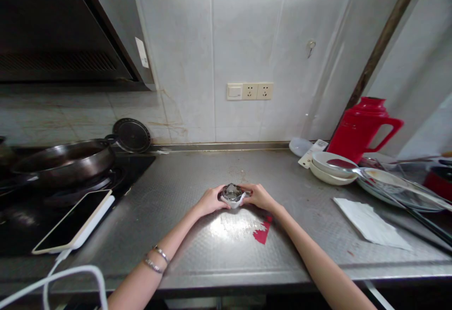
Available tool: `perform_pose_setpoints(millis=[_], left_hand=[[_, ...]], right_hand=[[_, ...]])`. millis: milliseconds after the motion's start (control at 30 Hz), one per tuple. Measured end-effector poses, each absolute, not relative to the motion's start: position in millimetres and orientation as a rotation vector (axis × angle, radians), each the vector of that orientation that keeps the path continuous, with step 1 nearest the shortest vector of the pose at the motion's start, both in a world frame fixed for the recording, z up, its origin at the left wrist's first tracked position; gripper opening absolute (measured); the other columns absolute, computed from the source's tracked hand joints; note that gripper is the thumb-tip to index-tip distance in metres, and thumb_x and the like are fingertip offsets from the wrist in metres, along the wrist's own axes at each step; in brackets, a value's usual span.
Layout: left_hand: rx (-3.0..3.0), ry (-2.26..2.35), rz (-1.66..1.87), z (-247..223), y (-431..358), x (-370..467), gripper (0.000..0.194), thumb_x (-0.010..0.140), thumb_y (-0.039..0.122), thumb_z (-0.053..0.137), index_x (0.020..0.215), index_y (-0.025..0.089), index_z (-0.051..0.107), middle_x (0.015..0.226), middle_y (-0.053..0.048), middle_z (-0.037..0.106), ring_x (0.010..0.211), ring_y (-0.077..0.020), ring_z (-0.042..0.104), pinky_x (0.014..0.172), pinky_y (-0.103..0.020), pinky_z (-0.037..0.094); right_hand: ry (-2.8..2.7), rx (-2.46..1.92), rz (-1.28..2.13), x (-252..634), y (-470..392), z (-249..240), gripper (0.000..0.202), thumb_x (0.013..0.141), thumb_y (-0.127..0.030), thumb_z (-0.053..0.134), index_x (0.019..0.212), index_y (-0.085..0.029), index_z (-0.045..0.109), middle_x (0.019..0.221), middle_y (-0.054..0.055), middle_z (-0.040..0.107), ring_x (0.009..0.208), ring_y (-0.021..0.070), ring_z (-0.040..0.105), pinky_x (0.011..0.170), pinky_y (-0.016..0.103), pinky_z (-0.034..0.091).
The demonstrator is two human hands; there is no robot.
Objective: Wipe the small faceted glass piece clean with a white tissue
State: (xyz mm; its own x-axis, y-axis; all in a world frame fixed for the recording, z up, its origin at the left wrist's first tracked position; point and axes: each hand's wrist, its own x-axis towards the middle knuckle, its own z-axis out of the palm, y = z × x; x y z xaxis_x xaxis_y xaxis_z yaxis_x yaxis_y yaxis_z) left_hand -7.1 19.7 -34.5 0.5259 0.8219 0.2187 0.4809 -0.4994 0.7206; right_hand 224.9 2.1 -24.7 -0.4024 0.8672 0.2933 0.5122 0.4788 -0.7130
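Observation:
A small, shiny, faceted cup-like piece point(232, 191) stands on the steel counter, glassy or metallic, with something white and thin, like tissue, around its front. My left hand point(211, 200) grips it from the left side, fingers curled behind and thumb in front. From the right, my right hand point(258, 196) is closed on the same piece, its fingertips pinching near the white material. Just nearer to me, by the right forearm, lies a torn red scrap point(261, 234).
To the left, a phone point(74, 225) with a white cable rests beside the stove, where a pan point(67, 162) sits. On the right are a white folded tissue point(369, 223), stacked bowls point(332, 178), a plate with utensils and a red thermos point(363, 129). A tiled wall bounds the back.

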Motion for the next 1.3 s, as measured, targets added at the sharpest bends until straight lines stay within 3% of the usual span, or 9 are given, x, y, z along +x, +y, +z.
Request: perform_pose_setpoints(millis=[700, 900, 1100, 1300], left_hand=[[2.218, 1.033, 0.717, -28, 14, -7, 0.077, 0.057, 0.036, 0.079, 0.127, 0.024, 0.049, 0.118, -0.006, 0.064, 0.105, -0.0243, 0.060, 0.091, -0.034, 0.044], [2.239, 1.172, 0.713, -28, 13, -8, 0.091, 0.054, 0.040, 0.079, 0.134, 0.019, 0.041, 0.137, -0.014, 0.047, 0.125, -0.0311, 0.045, 0.104, -0.041, 0.035], [2.231, 1.187, 0.685, -26, 12, -10, 0.104, 0.051, 0.045, 0.079, 0.140, 0.016, 0.032, 0.145, -0.019, 0.033, 0.134, -0.0335, 0.032, 0.109, -0.045, 0.027], [2.186, 1.167, 0.690, -13, 9, -13, 0.108, 0.050, 0.043, 0.080, 0.141, 0.017, 0.029, 0.148, -0.018, 0.028, 0.137, -0.0319, 0.026, 0.112, -0.045, 0.023]], right_hand=[[-2.055, -1.158, 0.799, 229, 1, -23, 0.061, 0.061, -0.037, 0.077, 0.116, -0.018, 0.061, 0.107, 0.008, 0.069, 0.098, 0.0251, 0.063, 0.084, 0.034, 0.047], [-2.069, -1.256, 0.873, 248, 2, -19, 0.038, 0.060, -0.040, 0.076, 0.088, -0.016, 0.066, 0.090, 0.005, 0.070, 0.088, 0.0223, 0.064, 0.078, 0.032, 0.047], [-2.148, -1.217, 0.910, 244, -3, -13, 0.021, 0.067, -0.035, 0.069, 0.077, -0.017, 0.070, 0.071, 0.001, 0.069, 0.068, 0.0167, 0.061, 0.065, 0.026, 0.045], [-2.065, -1.200, 0.848, 239, -6, -5, 0.027, 0.071, -0.043, 0.066, 0.070, -0.017, 0.071, 0.068, 0.002, 0.069, 0.064, 0.0155, 0.059, 0.060, 0.025, 0.041]])
